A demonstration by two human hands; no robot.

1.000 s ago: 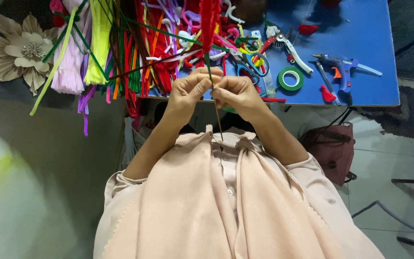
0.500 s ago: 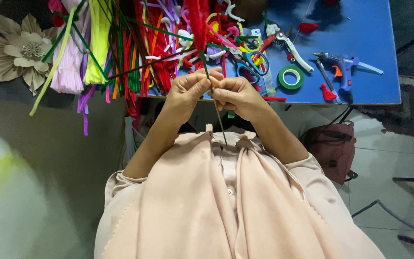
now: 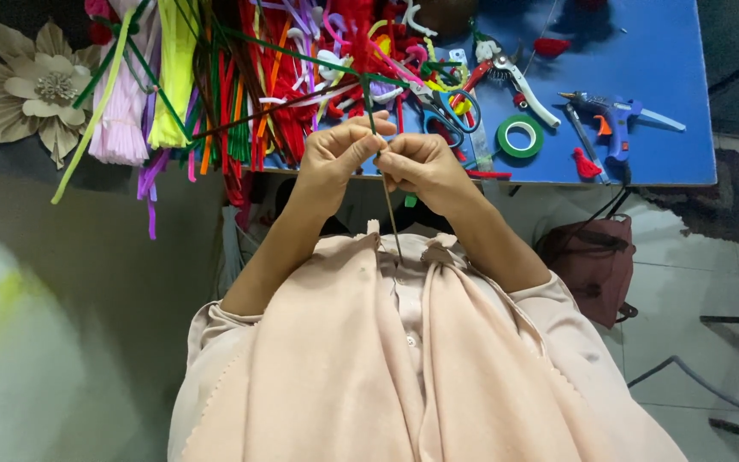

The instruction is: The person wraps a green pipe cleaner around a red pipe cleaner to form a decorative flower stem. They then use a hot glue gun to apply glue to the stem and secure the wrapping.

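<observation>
Both hands are up in front of my chest, right at the near edge of the blue counter (image 3: 643, 162). My left hand (image 3: 335, 158) is closed, fingers pinching the top of a thin stick (image 3: 391, 222), and my right hand (image 3: 425, 167) is curled shut around the same stick just beside it, knuckles almost touching the left.

From the head view: the stick is slim and brownish, nearly upright, running down from my fingers toward my blouse. A green pipe cleaner (image 3: 369, 103) rises out of the pinch and reaches up over the counter; I can't tell how far it is wound on, my fingers hide that part.

What could go wrong, I reckon: the pinch is small and the stick is smooth, so a loose squeeze may let the green piece slide or spring free. Too hard a twist could bend or snap such a thin stick. Its lower end sits close to my blouse and could snag there.

Beyond the stick, a heap of coloured pipe cleaners (image 3: 250, 94) crowds the counter and could tangle with the green end. Right of the stick lie scissors (image 3: 438, 107), a green tape roll (image 3: 521, 135), pruning shears (image 3: 511, 73) and a blue glue gun (image 3: 613, 115).
</observation>
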